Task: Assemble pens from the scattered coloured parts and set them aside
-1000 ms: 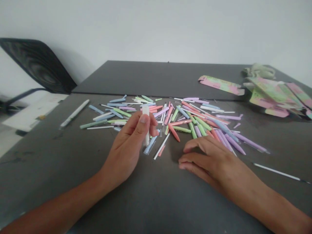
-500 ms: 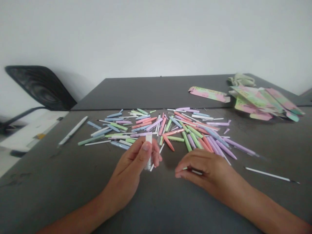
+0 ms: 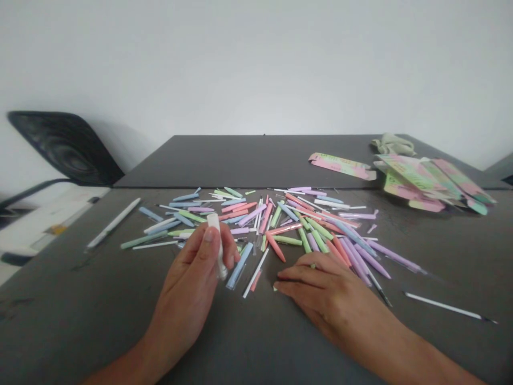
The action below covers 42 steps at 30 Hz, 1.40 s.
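My left hand (image 3: 192, 283) is closed on a white pen barrel (image 3: 215, 240), held upright between thumb and fingers above the dark table (image 3: 248, 342). My right hand (image 3: 316, 291) lies low on the table at the near edge of a spread of pastel pen parts (image 3: 280, 219), its fingers pressed together over a thin white refill whose tip shows at its fingertips. A blue pen barrel (image 3: 239, 272) and a white refill (image 3: 255, 274) lie between the two hands.
A white pen (image 3: 114, 223) lies apart at the left. Another thin refill (image 3: 447, 307) lies at the right. Pastel printed packages (image 3: 425, 179) are stacked at the back right, with one flat package (image 3: 340, 164) beside them. A black chair (image 3: 64, 147) stands left of the table.
My left hand has shifted left and nearer with the white barrel. My right hand has drawn back from the pile and closed over a thin refill. The view has tilted upward.
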Tool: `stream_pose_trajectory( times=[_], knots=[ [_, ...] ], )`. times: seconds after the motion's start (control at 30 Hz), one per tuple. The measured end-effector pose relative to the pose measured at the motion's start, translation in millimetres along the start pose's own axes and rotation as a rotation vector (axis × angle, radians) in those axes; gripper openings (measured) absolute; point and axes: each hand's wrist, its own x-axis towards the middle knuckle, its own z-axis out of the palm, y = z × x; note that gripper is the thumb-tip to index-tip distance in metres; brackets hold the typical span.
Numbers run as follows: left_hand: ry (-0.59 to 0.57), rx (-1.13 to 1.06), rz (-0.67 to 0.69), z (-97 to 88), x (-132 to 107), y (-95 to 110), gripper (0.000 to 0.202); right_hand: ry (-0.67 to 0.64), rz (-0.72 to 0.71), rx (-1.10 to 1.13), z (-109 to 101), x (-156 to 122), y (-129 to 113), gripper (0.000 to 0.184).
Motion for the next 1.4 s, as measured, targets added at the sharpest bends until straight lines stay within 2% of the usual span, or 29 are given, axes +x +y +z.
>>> stream_pose_trajectory(
  times=[0.17,0.33,0.67,0.93,1.03,1.2,1.3,1.4],
  knots=[
    [0.009,-0.023,-0.003,-2.8,4,-3,0.038,-0.002,0.009,-0.021,-2,0,4,0.024],
    [0.065,0.012,0.054,-6.1,10,-3,0.036,0.012,0.019,-0.023,-2,-2,7,0.021],
    [0.098,-0.073,0.109,-12.8,19,1,0.034,0.046,-0.023,-0.054,-4,-2,9,0.017],
    [0.090,-0.143,0.187,-15.3,24,0,0.035,0.025,-0.010,-0.101,-1,-5,12,0.019],
    [0.089,-0.155,0.199,-15.2,24,0,0.036,0.060,-0.012,-0.129,-3,-5,16,0.023],
    [0.130,-0.108,0.196,-13.6,24,3,0.034,0.133,-0.034,-0.161,-17,16,19,0.021],
    [0.126,-0.112,0.202,-13.6,24,4,0.034,0.015,-0.088,-0.165,-21,43,15,0.018],
    [0.116,-0.131,0.212,-14.1,25,3,0.034,-0.191,-0.110,-0.149,-15,66,10,0.018]
  ],
)
